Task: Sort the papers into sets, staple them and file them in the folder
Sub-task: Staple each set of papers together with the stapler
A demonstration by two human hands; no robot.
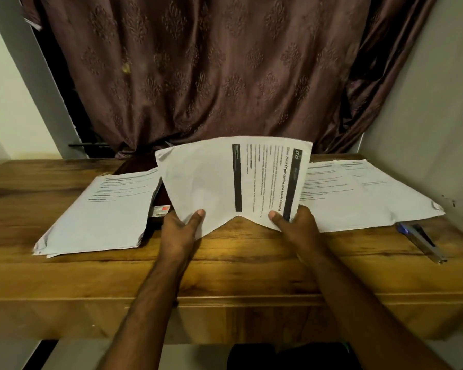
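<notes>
Both hands lift a white printed paper sheet [233, 180] above the wooden desk — left hand [181, 225] and right hand [294, 222] pinch its near edge. A blue-tipped metal stapler [420, 241] lies well right of the right hand — the nearer one.

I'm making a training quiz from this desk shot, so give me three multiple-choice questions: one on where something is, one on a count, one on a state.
1. Where does the stapler lie?
A. right end of the wooden desk
B. on the left paper stack
C. in a hand

2. How many hands hold the raised sheet?
A. none
B. one
C. two

3. How is the raised sheet?
A. flat on the desk
B. lifted and bent
C. crumpled into a ball

Answers: 1 A, it sits beside the right papers. 2 C, left hand and right hand both pinch its lower edge. 3 B, it arches above the desk.
</notes>
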